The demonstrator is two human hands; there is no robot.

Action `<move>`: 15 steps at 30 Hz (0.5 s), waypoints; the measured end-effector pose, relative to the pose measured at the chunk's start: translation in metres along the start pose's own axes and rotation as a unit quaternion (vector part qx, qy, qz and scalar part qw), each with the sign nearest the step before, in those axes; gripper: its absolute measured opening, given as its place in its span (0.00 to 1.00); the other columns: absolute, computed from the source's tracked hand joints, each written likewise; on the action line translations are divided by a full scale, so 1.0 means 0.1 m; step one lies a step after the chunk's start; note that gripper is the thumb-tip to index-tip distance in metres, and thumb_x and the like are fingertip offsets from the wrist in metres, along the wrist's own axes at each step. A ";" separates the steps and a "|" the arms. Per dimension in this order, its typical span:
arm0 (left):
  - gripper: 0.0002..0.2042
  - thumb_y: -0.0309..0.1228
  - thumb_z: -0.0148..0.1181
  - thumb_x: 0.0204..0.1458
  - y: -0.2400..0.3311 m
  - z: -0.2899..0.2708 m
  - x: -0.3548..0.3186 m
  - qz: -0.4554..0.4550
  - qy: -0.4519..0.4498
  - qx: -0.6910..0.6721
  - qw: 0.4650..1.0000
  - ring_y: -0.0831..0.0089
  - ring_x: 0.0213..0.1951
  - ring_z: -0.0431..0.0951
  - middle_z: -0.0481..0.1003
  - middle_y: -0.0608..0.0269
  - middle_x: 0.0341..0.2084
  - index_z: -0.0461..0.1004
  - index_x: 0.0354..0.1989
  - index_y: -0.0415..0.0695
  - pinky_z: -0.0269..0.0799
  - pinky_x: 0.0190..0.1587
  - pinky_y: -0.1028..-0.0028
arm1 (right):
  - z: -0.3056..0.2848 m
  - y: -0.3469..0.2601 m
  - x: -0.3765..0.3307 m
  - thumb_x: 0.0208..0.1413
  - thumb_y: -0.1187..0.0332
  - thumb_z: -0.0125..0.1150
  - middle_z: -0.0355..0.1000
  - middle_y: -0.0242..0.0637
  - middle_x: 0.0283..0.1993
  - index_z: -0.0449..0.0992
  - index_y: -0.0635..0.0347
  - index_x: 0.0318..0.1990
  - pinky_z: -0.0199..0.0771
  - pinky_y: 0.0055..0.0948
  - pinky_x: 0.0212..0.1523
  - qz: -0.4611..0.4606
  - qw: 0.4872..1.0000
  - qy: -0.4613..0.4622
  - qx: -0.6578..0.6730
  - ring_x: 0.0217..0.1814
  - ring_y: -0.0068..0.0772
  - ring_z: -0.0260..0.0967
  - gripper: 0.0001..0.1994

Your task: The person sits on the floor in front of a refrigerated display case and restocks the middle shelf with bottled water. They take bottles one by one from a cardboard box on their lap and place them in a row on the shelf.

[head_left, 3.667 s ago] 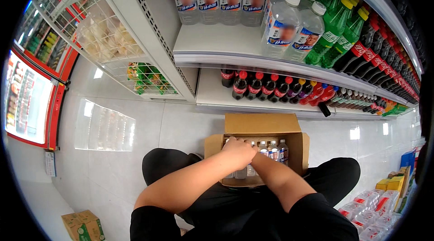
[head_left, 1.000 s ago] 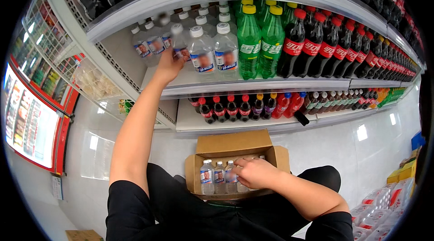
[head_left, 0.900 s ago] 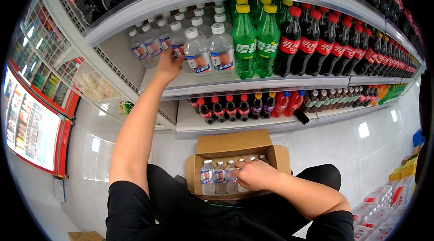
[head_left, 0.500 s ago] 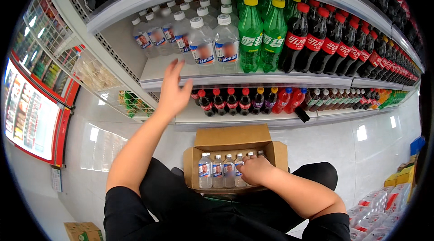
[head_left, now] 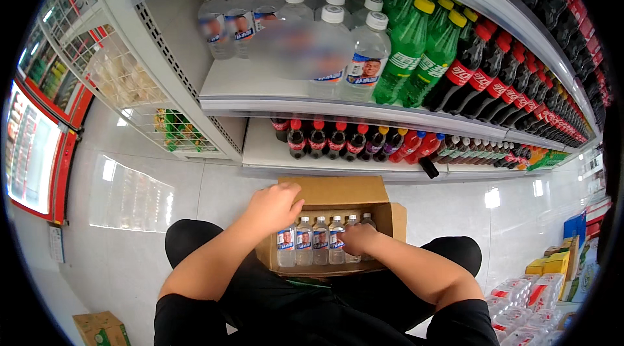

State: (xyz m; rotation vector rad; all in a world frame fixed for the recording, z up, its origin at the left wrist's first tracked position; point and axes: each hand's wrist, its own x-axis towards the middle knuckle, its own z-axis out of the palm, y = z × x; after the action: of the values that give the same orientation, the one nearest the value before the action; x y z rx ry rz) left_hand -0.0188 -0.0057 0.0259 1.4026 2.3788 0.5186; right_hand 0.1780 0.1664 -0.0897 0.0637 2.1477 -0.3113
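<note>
Between my knees stands an open brown carton (head_left: 398, 222) with a row of clear plastic bottles (head_left: 303, 242), white-capped and blue-labelled. Over the carton's upper left corner is my left hand (head_left: 274, 205), thumb apart from the fingers, nothing visible in it. My right hand (head_left: 359, 239) reaches into the carton from the right, fingers bent around a bottle (head_left: 352, 221); the hand hides part of that bottle. Matching clear bottles (head_left: 368, 60) stand upright on the shelf (head_left: 260, 79) above, some hidden by a blurred patch.
Green soda bottles (head_left: 400, 53) and dark cola bottles (head_left: 461, 73) line the same shelf to the right. Smaller bottles (head_left: 336, 140) fill the lower shelf. A wire rack (head_left: 123, 79) hangs at left. Shrink-wrapped packs (head_left: 517, 307) lie at lower right, a closed carton (head_left: 101, 328) at lower left.
My left hand has come down from the shelf front to the carton's left corner. My right hand stays at the bottles in the carton. The view has shifted slightly.
</note>
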 end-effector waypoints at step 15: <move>0.12 0.38 0.61 0.57 -0.09 0.07 0.06 0.031 -0.030 0.046 0.998 0.49 0.40 0.84 0.82 0.50 0.37 0.78 0.39 0.41 0.80 0.41 0.52 | 0.48 -0.83 2.21 0.53 0.49 0.69 0.57 0.63 0.72 0.55 0.43 0.77 0.64 0.48 0.71 0.003 0.958 0.130 0.256 0.72 0.67 0.60 0.45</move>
State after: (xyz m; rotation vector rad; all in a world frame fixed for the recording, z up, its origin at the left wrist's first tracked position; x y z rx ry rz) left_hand -0.0249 -0.0036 0.0149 1.5144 2.3435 0.3823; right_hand 0.0781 0.0580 -0.2807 0.4262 2.2695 -0.8920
